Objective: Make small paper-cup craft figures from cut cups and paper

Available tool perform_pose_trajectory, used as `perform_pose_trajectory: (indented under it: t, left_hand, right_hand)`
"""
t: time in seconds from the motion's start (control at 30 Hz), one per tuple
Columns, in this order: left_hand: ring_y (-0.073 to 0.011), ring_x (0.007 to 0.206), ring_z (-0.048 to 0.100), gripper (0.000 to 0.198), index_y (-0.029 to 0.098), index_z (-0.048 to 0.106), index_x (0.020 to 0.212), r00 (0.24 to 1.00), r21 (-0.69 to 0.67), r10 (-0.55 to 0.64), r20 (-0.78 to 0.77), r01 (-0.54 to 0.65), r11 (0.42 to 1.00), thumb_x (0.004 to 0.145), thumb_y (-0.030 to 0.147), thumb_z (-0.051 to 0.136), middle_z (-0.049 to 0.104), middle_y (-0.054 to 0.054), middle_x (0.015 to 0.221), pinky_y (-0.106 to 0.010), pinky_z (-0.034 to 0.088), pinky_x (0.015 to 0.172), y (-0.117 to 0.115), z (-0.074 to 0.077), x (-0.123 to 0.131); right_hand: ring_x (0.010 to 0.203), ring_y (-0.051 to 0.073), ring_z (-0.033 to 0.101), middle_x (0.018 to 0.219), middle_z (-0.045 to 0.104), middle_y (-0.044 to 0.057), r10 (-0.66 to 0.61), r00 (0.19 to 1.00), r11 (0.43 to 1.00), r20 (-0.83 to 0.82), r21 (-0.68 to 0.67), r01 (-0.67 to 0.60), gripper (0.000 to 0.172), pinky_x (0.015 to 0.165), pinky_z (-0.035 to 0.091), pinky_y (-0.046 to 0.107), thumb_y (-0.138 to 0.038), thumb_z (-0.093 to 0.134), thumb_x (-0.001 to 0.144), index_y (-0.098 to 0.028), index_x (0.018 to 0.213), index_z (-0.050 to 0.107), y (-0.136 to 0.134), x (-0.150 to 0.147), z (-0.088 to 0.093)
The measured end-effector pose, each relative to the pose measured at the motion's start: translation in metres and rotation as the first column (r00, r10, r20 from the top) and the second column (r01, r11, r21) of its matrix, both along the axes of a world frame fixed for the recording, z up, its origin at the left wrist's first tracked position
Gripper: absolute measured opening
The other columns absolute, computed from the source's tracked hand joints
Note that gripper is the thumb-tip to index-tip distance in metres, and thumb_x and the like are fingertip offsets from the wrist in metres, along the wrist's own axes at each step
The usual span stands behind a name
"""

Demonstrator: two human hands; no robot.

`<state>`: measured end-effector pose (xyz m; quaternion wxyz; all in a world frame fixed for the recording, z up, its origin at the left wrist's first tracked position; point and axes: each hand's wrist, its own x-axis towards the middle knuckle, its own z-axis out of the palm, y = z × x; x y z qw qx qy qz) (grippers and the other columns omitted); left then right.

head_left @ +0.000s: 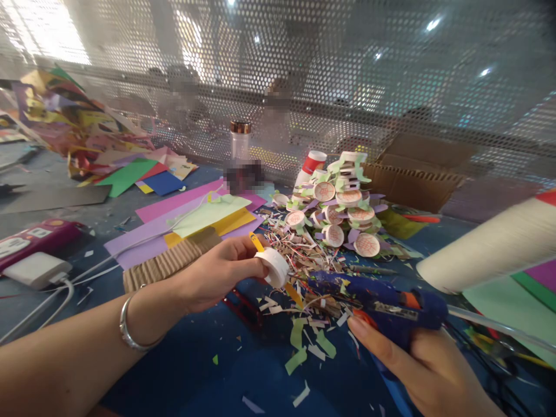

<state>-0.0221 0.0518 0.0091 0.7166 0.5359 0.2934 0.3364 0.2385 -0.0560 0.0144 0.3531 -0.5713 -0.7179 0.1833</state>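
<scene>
My left hand (232,263) pinches a short white paper ring (274,267), like a cut piece of paper cup, with yellow strips (257,242) sticking out on two sides. In my right hand (417,353) is a blue hot glue gun (369,292), its nozzle pointing left at the ring's edge; whether the tip touches cannot be made out. A clear glue stick (490,324) runs out of the gun's back. Behind the gun stands a pile of similar white cup pieces (333,236) with green and purple paper tabs and red markings on their round faces.
Paper scraps (297,246) litter the blue tabletop. Coloured paper sheets (147,231) and corrugated cardboard (169,263) lie left, near a white charger (38,270) and purple power strip (43,237). A white roll (490,243) and cardboard box (412,174) are right. Perforated metal (304,75) stands behind.
</scene>
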Motion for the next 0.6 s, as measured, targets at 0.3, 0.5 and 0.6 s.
perform_pose_trajectory:
  t: [0.3,0.5,0.6]
  left_hand:
    - [-0.0107,0.077,0.063,0.012,0.017,0.069,0.083,1.0,0.062,0.01,-0.014,-0.01,0.998,0.076,0.008,0.068,0.072,0.002,0.079,-0.023,0.047,0.077,-0.001,0.001,0.0]
    - [-0.0105,0.076,0.062,0.012,0.018,0.068,0.081,0.999,0.084,0.041,-0.017,-0.04,0.996,0.076,0.007,0.068,0.069,0.003,0.076,-0.023,0.047,0.077,0.0,0.0,0.001]
    - [-0.0107,0.076,0.063,0.012,0.018,0.068,0.08,0.999,0.091,0.037,-0.009,-0.036,0.995,0.077,0.007,0.069,0.069,0.003,0.075,-0.023,0.047,0.077,0.0,0.0,0.001]
  right_hand:
    - [0.076,0.022,0.076,0.079,0.078,0.0,-0.003,0.991,1.0,0.131,0.021,0.001,0.027,0.073,0.065,0.027,-0.046,0.059,0.095,-0.029,0.095,0.08,-0.001,0.003,-0.003]
    - [0.082,0.024,0.077,0.086,0.079,0.001,0.005,0.978,0.997,0.207,0.078,-0.022,0.027,0.079,0.066,0.03,-0.044,0.056,0.098,-0.031,0.103,0.079,-0.001,0.008,-0.006]
    - [0.077,0.025,0.077,0.083,0.08,0.002,-0.018,0.976,0.997,0.215,0.083,0.0,0.029,0.084,0.066,0.034,-0.046,0.057,0.096,-0.029,0.103,0.08,-0.002,0.011,-0.008]
